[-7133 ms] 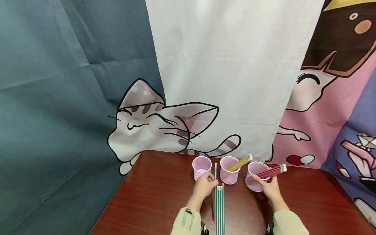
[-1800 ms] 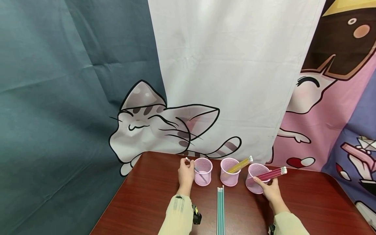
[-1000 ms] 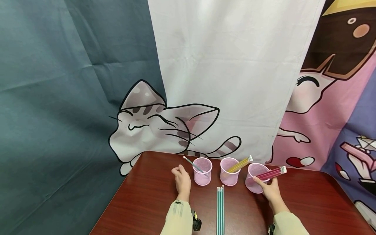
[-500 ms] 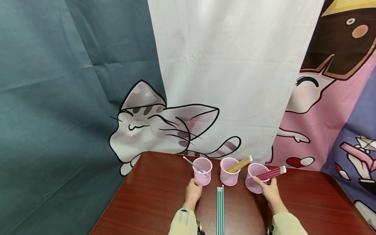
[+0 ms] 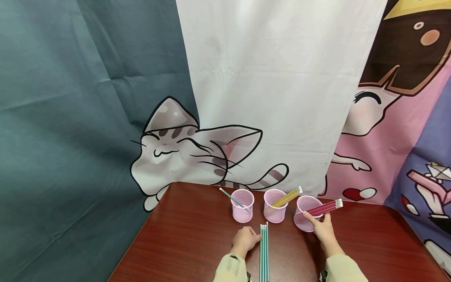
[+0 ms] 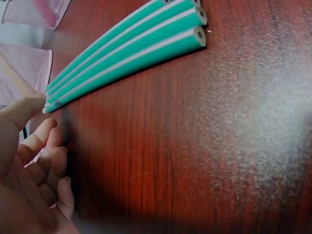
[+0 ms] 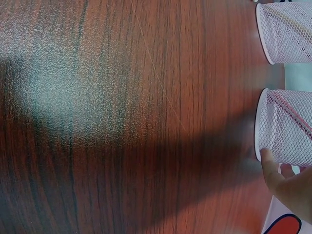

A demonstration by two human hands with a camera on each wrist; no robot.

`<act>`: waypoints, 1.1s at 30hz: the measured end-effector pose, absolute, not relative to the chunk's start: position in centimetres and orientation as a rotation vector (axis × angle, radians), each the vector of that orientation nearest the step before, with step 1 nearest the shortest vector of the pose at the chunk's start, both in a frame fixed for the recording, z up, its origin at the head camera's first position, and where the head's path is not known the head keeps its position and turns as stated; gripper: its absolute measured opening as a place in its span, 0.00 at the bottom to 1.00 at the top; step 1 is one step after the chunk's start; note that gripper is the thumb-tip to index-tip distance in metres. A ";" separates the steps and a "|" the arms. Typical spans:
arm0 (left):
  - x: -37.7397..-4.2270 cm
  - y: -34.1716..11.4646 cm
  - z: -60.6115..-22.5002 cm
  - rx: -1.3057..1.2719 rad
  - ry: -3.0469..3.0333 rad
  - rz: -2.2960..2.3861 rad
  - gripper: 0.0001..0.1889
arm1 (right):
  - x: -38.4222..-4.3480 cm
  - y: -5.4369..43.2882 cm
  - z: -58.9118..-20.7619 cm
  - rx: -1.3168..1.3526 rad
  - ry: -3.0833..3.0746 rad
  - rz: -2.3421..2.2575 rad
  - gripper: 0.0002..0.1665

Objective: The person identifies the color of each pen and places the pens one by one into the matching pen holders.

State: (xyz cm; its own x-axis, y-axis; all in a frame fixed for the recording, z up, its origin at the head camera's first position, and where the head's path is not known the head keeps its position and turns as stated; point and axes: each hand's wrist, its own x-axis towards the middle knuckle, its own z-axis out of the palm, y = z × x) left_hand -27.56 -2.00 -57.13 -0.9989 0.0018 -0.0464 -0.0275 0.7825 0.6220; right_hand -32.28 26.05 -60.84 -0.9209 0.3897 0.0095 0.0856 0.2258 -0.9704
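Observation:
My left hand (image 5: 245, 238) is at the eraser ends of several green pencils (image 5: 264, 250) lying side by side on the table. In the left wrist view, its thumb reaches the pencil ends, while the loosely bent fingers stand apart from it. One green pencil (image 5: 228, 194) leans in the left pink mesh pencil cup (image 5: 242, 213). My right hand (image 5: 324, 230) grips the right pencil cup (image 5: 303, 224), thumb on the near side; most of its fingers are hidden. Dark red pencils (image 5: 325, 206) lean out of that cup over the hand.
Between the two cups stands a middle pink mesh cup (image 5: 275, 214) with yellow pencils (image 5: 287, 197) leaning right. The cups line up near the far edge of the brown wooden table (image 5: 183, 235). A printed curtain (image 5: 282, 78) hangs behind it.
My left hand has put a green pencil into the left cup and let go of it. It has then come back rightward to the green pencils. My right hand has stayed on its cup.

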 end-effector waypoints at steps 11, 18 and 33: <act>-27.5 -1.7 -57.2 -0.001 2.940 0.888 0.20 | -30.5 25.0 -57.9 -0.425 -2.262 1.800 0.48; -27.4 -1.8 -56.9 -0.007 2.922 0.919 0.19 | -32.9 26.6 -61.8 -0.473 -2.227 1.786 0.52; -27.5 -1.9 -57.2 0.063 2.946 0.957 0.19 | -29.8 24.7 -56.6 -0.402 -2.275 1.813 0.50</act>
State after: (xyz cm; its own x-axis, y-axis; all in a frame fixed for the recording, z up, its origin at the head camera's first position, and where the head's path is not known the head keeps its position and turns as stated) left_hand -27.46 -1.94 -57.19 -0.9982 0.0523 -0.0289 0.0253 0.8085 0.5879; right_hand -29.85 24.67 -56.60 -0.9419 0.3357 -0.0095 0.0841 0.2084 -0.9744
